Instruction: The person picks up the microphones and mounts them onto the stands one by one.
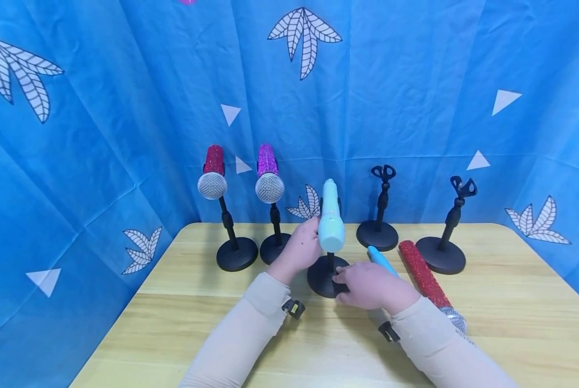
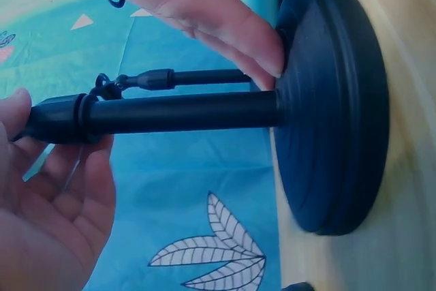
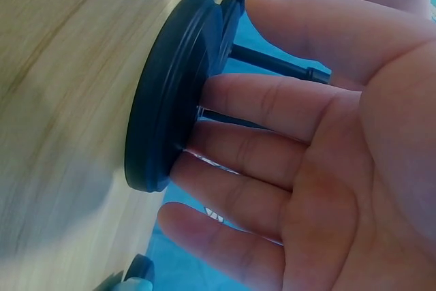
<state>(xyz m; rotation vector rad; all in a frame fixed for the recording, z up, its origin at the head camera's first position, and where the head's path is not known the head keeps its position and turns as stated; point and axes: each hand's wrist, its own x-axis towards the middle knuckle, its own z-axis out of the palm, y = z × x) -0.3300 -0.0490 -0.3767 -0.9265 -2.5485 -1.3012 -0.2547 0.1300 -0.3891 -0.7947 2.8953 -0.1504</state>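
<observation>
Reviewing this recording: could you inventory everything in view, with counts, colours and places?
Table: 1, light wood, beneath the stands
Backdrop: 1, blue with white leaves and triangles, behind
Left stands: 2, black, table's left
Middle stand: 1, black, centre
Bare stands: 2, black, right
Mounted red microphone: 1, red and silver, leftmost stand
Purple microphone: 1, purple and silver, second stand
Mint microphone: 1, mint, middle stand
Lying red microphone: 1, red and silver, right
Blue handle: 1, blue, right, partly hidden
Wrist devices: 2, black, at the wrists
Sleeves: 2, cream, front
Left hand: 1, bare, gripping middle stand's post
Right hand: 1, bare, touching its base
</observation>
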